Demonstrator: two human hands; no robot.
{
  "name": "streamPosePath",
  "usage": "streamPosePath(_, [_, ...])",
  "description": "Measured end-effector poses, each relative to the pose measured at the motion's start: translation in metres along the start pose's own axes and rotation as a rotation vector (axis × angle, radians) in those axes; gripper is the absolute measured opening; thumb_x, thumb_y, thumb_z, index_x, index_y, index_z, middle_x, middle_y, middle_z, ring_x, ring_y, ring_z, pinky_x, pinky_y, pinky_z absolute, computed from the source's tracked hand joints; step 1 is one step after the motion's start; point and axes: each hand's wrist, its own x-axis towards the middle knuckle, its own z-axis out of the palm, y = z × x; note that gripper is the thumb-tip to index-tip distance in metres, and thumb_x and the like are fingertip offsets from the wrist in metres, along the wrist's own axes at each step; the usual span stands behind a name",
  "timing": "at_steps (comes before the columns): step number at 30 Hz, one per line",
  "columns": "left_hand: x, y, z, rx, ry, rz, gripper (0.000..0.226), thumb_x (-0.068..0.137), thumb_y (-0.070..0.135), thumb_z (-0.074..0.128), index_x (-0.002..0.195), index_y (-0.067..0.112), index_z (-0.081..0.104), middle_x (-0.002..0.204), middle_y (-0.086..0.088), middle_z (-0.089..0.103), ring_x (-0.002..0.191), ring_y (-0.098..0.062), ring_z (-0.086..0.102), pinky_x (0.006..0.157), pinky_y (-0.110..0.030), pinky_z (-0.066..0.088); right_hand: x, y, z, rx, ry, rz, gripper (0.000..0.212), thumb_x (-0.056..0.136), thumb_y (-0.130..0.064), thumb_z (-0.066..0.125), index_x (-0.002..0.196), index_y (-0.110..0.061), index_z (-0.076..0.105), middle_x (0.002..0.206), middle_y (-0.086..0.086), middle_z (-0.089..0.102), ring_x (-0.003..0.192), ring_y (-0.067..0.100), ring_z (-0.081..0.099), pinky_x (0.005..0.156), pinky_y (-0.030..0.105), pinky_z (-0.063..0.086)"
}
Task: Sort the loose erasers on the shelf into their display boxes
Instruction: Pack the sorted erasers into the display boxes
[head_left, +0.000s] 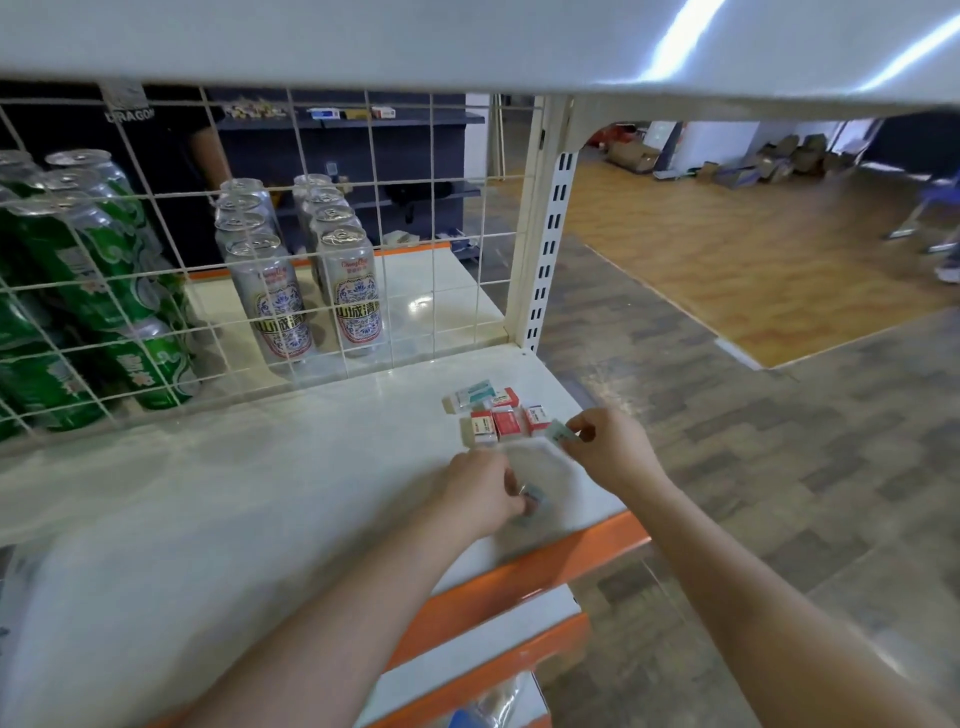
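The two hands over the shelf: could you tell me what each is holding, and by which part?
The right hand pinches a green-sleeved eraser by its near end. The left hand grips another eraser at one end.

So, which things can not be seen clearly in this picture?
- Small item under the left hand: fingers cover it, blurred.
- Eraser pinched by the right hand: label too small and blurred.
- Print on the loose erasers: too small.
- Display boxes: none recognisable in the head view.
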Motion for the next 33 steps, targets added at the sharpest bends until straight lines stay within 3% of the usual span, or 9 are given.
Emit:
streamPosePath(5, [0.003, 0.001, 0.004, -0.017, -0.043, -0.069, 0.015, 0.078, 0.032, 0.068, 0.077, 0.018, 0.063, 0.097, -0.005, 0.067, 0.094, -0.025, 0.062, 0.08, -0.033, 0.05, -0.015, 0.005, -0.006, 0.032, 0.019, 0.05, 0.025, 0.087, -0.026, 0.061, 0.103, -0.008, 0.065, 0.079, 0.001, 0.056, 0.074, 0.016, 0.049, 0.062, 0.023, 0.035])
streamPosePath(10, [0.005, 0.003, 0.006, -0.079, -0.075, -0.094, 0.019, 0.079, 0.02, 0.064, 0.085, 0.003, 0.068, 0.097, -0.016, 0.068, 0.094, -0.03, 0.062, 0.08, -0.036, 0.049, -0.025, 0.008, -0.007, 0.02, 0.04, 0.042, 0.023, 0.087, -0.024, 0.061, 0.102, -0.007, 0.066, 0.079, 0.0, 0.055, 0.075, 0.015, 0.048, 0.064, 0.023, 0.034])
streamPosePath(17, [-0.004, -0.006, 0.003, -0.152, -0.056, -0.096, 0.022, 0.084, 0.017, 0.064, 0.104, 0.009, 0.066, 0.111, -0.008, 0.064, 0.105, -0.022, 0.059, 0.09, -0.03, 0.046, -0.028, 0.002, -0.003, 0.003, 0.02, 0.034, 0.027, 0.089, -0.022, 0.059, 0.111, -0.008, 0.064, 0.098, 0.006, 0.066, 0.079, 0.014, 0.05, 0.069, 0.023, 0.04])
streamPosePath(25, [-0.005, -0.003, 0.008, -0.095, -0.092, -0.14, 0.023, 0.081, 0.021, 0.064, 0.092, 0.001, 0.066, 0.102, -0.018, 0.066, 0.097, -0.03, 0.061, 0.08, -0.034, 0.047, -0.029, -0.002, -0.002, -0.016, 0.02, 0.05, 0.027, 0.09, -0.017, 0.055, 0.115, -0.009, 0.063, 0.105, 0.007, 0.067, 0.087, 0.019, 0.058, 0.07, 0.024, 0.044])
streamPosePath(29, [-0.01, -0.013, 0.003, -0.092, 0.028, -0.128, 0.011, 0.086, 0.027, 0.06, 0.09, 0.017, 0.063, 0.105, -0.005, 0.065, 0.098, -0.026, 0.06, 0.081, -0.032, 0.047, -0.032, -0.005, 0.0, 0.019, 0.011, 0.028, 0.025, 0.09, -0.019, 0.057, 0.111, -0.009, 0.065, 0.106, 0.005, 0.067, 0.095, 0.019, 0.059, 0.076, 0.026, 0.045])
streamPosePath(33, [-0.021, -0.038, -0.012, -0.094, 0.216, -0.118, 0.011, 0.085, 0.029, 0.061, 0.08, 0.024, 0.052, 0.099, 0.001, 0.062, 0.093, -0.021, 0.058, 0.076, -0.032, 0.047, -0.033, -0.01, 0.012, 0.047, -0.004, 0.008, 0.022, 0.088, -0.025, 0.06, 0.105, -0.012, 0.067, 0.103, 0.002, 0.067, 0.086, 0.014, 0.056, 0.07, 0.021, 0.039])
